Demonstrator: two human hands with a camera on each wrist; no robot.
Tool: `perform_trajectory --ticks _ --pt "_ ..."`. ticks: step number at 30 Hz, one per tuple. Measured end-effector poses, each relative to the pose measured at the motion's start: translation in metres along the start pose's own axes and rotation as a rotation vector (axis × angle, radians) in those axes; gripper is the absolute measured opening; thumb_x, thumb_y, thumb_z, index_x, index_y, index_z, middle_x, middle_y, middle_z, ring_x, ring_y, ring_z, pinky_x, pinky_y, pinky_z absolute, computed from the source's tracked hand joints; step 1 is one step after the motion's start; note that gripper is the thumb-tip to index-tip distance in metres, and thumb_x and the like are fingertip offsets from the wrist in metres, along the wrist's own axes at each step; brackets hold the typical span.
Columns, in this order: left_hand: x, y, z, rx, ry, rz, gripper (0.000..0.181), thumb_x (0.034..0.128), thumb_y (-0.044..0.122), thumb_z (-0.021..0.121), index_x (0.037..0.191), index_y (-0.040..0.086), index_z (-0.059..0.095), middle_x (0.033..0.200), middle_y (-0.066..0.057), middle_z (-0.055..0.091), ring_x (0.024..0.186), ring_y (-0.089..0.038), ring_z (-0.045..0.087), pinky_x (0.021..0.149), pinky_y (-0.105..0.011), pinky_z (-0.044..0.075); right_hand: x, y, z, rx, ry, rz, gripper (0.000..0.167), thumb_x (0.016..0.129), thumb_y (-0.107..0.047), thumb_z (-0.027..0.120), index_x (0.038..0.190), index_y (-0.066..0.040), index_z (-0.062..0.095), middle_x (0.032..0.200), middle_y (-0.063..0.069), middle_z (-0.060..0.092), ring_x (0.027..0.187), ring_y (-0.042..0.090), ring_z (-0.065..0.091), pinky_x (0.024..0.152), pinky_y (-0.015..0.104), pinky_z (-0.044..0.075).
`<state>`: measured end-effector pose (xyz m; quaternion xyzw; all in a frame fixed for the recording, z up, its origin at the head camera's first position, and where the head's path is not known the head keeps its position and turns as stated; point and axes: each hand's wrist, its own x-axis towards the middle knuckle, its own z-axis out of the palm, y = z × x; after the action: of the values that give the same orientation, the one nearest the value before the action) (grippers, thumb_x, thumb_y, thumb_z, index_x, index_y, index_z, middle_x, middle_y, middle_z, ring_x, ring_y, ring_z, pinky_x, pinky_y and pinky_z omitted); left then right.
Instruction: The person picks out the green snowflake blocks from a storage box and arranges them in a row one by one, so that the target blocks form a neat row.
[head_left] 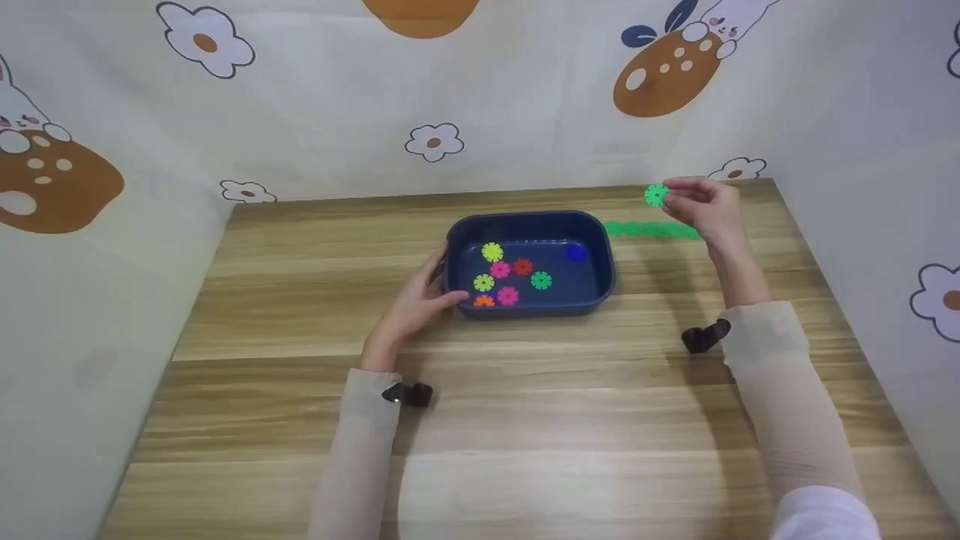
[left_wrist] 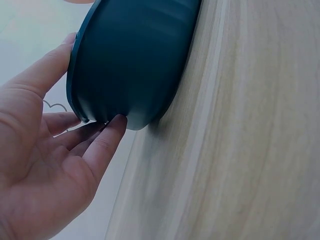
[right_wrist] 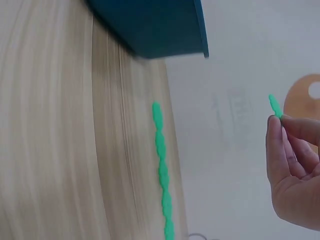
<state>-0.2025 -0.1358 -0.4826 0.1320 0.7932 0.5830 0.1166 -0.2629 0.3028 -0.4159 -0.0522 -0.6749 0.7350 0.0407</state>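
Note:
My right hand (head_left: pixel 705 206) pinches a bright green, notched snowflake disc (head_left: pixel 656 196) by its edge, raised above the table's back right. Seen edge-on in the right wrist view, the disc (right_wrist: pixel 275 105) sits between thumb and fingertips. A dark blue rectangular tub (head_left: pixel 540 310) stands on the table, with my left hand (head_left: pixel 416 300) holding its left end. The left wrist view has the thumb along the rim and the fingers against the outer wall. Inside lie several loose discs, among them a yellow one (head_left: pixel 492 252), a red one (head_left: pixel 522 267) and a blue one (head_left: pixel 576 253).
A row of green discs (head_left: pixel 649 229) lies right of the tub, partly behind my right hand. The wood-grain table (head_left: pixel 300 315) meets a printed cloth wall (head_left: pixel 330 112) at the back. Small black cameras (head_left: pixel 409 394) are strapped at both wrists.

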Motion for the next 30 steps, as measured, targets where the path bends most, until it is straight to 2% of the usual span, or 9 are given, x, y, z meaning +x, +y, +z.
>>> perform_trajectory --ticks 5,9,13,15,20,21,26,30 --pt "0.0 -0.002 -0.001 0.027 0.013 -0.009 0.091 0.0906 0.022 0.074 0.161 0.016 0.016 0.169 -0.011 0.013 0.153 -0.032 0.025 0.117 -0.041 0.04 0.001 0.001 -0.02 0.036 0.076 0.0 0.019 0.087 0.01 0.068 0.099 -0.003 0.075 0.078 -0.001 0.07 0.071 0.007 0.07 0.071 0.017 0.06" --pt "0.0 -0.003 0.0 0.017 0.016 -0.006 0.091 0.0908 0.018 0.074 0.161 0.015 0.016 0.169 -0.011 0.013 0.153 -0.033 0.024 0.117 -0.042 0.04 0.001 0.003 -0.035 0.019 0.145 0.02 0.021 0.086 0.01 0.069 0.101 -0.004 0.075 0.079 -0.002 0.069 0.072 0.005 0.069 0.072 0.016 0.06" --pt "0.0 -0.003 -0.001 0.017 0.012 0.003 0.091 0.0908 0.019 0.074 0.161 0.014 0.016 0.169 -0.012 0.012 0.153 -0.034 0.024 0.117 -0.043 0.04 0.002 0.007 -0.048 -0.014 0.203 0.076 0.023 0.088 0.007 0.068 0.108 -0.003 0.072 0.081 -0.004 0.066 0.074 0.005 0.067 0.074 0.015 0.059" --pt "-0.002 0.002 -0.001 0.015 0.007 -0.005 0.091 0.091 0.019 0.074 0.161 0.013 0.016 0.169 -0.012 0.012 0.153 -0.034 0.023 0.117 -0.043 0.04 0.003 0.009 -0.054 -0.031 0.226 0.107 0.023 0.089 0.005 0.067 0.111 -0.003 0.07 0.081 -0.006 0.064 0.074 0.004 0.066 0.075 0.014 0.059" --pt "-0.002 0.002 0.0 0.003 0.008 -0.014 0.091 0.0909 0.018 0.074 0.161 0.013 0.016 0.168 -0.012 0.012 0.153 -0.034 0.023 0.118 -0.043 0.039 0.005 0.013 -0.066 -0.047 0.26 0.169 0.02 0.09 0.005 0.065 0.105 -0.007 0.071 0.08 -0.007 0.063 0.073 0.003 0.066 0.074 0.014 0.059" --pt "0.0 -0.002 0.0 0.001 0.012 -0.004 0.091 0.0905 0.018 0.074 0.161 0.013 0.016 0.168 -0.012 0.012 0.153 -0.034 0.024 0.117 -0.043 0.039 0.006 0.014 -0.068 -0.053 0.267 0.18 0.02 0.09 0.006 0.065 0.104 -0.008 0.071 0.08 -0.007 0.063 0.073 0.002 0.066 0.074 0.013 0.059" --pt "-0.001 -0.001 0.001 -0.002 0.013 0.011 0.09 0.0905 0.014 0.074 0.16 0.01 0.017 0.168 -0.015 0.013 0.152 -0.036 0.024 0.119 -0.044 0.036 0.01 0.02 -0.08 -0.073 0.321 0.227 0.02 0.091 0.005 0.065 0.103 -0.009 0.071 0.078 -0.008 0.063 0.07 0.0 0.065 0.073 0.012 0.058" --pt "-0.001 -0.001 0.001 -0.002 0.019 0.01 0.089 0.0905 0.014 0.074 0.16 0.01 0.018 0.168 -0.014 0.014 0.152 -0.035 0.024 0.119 -0.044 0.037 0.013 0.026 -0.087 -0.073 0.36 0.259 0.019 0.091 0.004 0.065 0.102 -0.01 0.07 0.083 -0.008 0.062 0.074 0.001 0.064 0.075 0.013 0.058"
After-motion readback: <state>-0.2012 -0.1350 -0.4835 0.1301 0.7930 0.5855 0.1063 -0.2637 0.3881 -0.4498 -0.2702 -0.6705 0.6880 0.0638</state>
